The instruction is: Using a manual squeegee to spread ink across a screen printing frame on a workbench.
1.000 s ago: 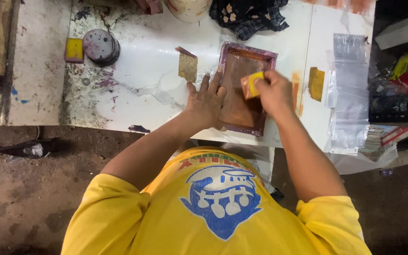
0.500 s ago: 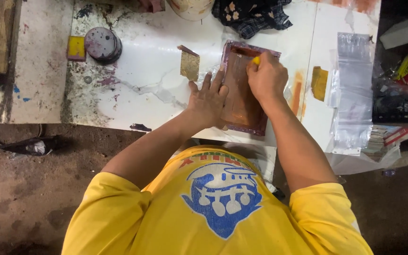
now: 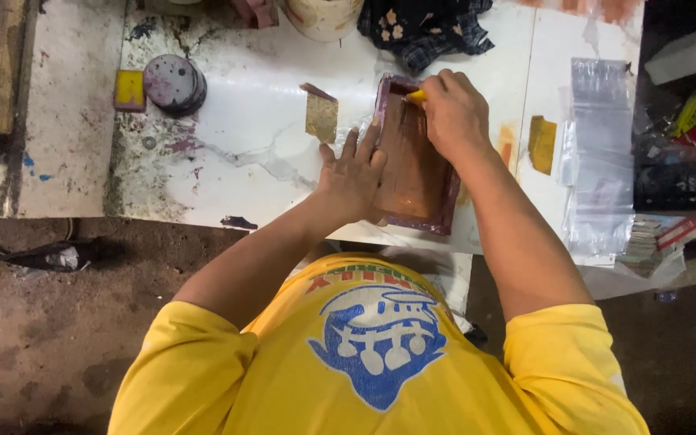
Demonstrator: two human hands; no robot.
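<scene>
White worktop (image 3: 235,145): left hand (image 3: 352,173) flat on frame (image 3: 412,173).

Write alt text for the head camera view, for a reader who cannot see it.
Seen from above, a person in a yellow shirt presses the left hand flat on the edge of a small framed printing screen while the right hand holds a yellow scraper at its far end. The stained white table also bears a round grey disc, dark cloth and clear plastic bags.

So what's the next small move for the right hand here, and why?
Probably draw the yellow scraper back toward the body along the frame: the right hand holds it at the far end, and the left hand presses flat on the frame's left edge, steadying it.
</scene>
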